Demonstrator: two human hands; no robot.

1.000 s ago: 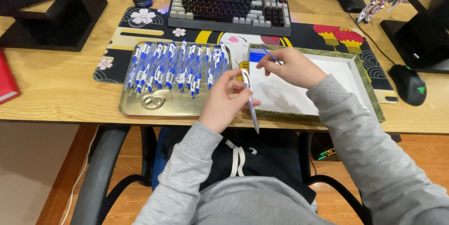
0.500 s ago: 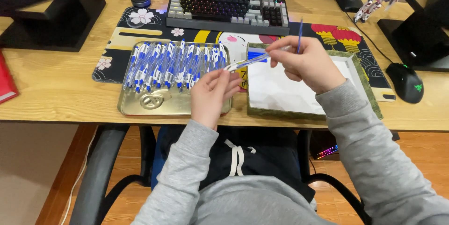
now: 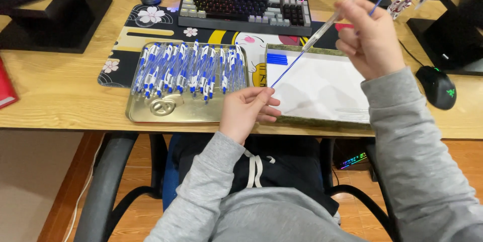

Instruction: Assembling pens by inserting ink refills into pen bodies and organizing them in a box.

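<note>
Wooden desk point(image 3: 60, 96) under a head camera, with a chair edge and grey sleeves nearest the viewer. To do this step well, I judge the thin blue refill point(image 3: 288, 71) should be kept in line with the clear barrel point(image 3: 334, 18), drawn straight and without bending, both ends pinched firmly.

Nearest, the left hand point(image 3: 247, 111) is almost closed, fingertips pinched at the refill's lower tip, above the desk's front edge between the two trays. Just left of it lies the gold tray point(image 3: 176, 113), packed with blue-and-white pens point(image 3: 188, 68). To its right is the white tray point(image 3: 322, 86), with a few blue refills point(image 3: 276, 59) in its far left corner.

Higher and farther, the right hand point(image 3: 370, 35) is curled tight around the barrel, raised above the white tray's far edge; a second blue piece sticks up from its fingers. Beyond sit a keyboard point(image 3: 246, 8) and, at right, a mouse point(image 3: 438, 87).
</note>
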